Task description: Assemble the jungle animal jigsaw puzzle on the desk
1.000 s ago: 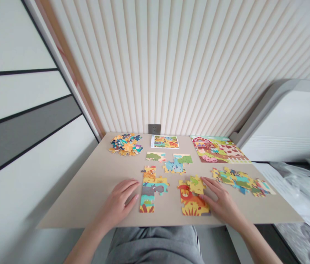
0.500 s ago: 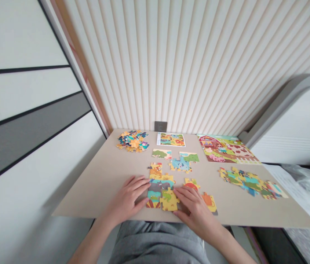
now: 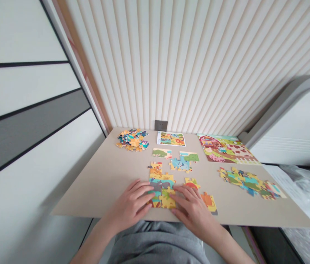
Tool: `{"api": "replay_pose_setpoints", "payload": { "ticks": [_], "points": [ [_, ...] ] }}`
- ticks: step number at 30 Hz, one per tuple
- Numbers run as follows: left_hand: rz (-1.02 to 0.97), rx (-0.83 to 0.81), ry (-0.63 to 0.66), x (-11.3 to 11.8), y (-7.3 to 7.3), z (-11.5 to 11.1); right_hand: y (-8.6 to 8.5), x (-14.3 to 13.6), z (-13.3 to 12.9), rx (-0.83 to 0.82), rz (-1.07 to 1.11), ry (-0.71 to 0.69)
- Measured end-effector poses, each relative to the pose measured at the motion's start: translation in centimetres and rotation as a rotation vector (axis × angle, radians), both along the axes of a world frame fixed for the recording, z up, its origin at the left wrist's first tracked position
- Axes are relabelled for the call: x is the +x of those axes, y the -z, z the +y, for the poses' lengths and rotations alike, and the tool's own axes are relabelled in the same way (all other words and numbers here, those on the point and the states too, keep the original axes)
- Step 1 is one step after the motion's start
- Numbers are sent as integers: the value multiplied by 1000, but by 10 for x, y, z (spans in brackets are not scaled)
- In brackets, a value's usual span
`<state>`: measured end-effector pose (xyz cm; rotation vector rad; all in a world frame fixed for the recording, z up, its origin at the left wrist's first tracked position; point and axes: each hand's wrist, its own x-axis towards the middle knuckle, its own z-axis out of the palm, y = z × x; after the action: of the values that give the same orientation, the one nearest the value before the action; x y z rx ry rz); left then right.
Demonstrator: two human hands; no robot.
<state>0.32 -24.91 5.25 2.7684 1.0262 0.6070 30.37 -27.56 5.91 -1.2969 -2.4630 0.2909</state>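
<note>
A partly joined jigsaw section (image 3: 161,179) with a grey hippo lies flat near the table's front edge. Its lower right holds a yellow-green puzzle piece (image 3: 168,200), fitted against its neighbours. My left hand (image 3: 132,201) rests on the section's left side, fingers stretched out over the hippo and lower left pieces. Fingers extended, my right hand (image 3: 194,207) touches the right edge of the yellow-green piece. Just beyond the right hand are a red and yellow piece (image 3: 192,183) and an orange and yellow piece (image 3: 209,201).
Behind the section lie a blue elephant piece group (image 3: 181,164), a green tree piece (image 3: 161,153) and a small picture card (image 3: 170,139). A pile of pieces (image 3: 132,140) is at back left. Loose pieces (image 3: 250,182) and a farm picture (image 3: 228,149) lie on the right.
The yellow-green piece has shifted up and left, closing against the section. My right fingers moved left with it; my left fingers slid right over the lower left pieces.
</note>
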Motion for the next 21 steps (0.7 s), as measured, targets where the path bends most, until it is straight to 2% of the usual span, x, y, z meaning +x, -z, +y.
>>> {"api": "replay_pose_setpoints", "payload": {
  "ticks": [5,15,21],
  "points": [
    [17,-29,12,12,-2,-8,0,-7,-2,11,4,-1],
    [-12,-21,20,13,-1,-7,-3,-12,-3,33,-56,-15],
    [-58,-23,-90,9,8,-7,-4,-9,-4,24,-22,-14]
  ]
}}
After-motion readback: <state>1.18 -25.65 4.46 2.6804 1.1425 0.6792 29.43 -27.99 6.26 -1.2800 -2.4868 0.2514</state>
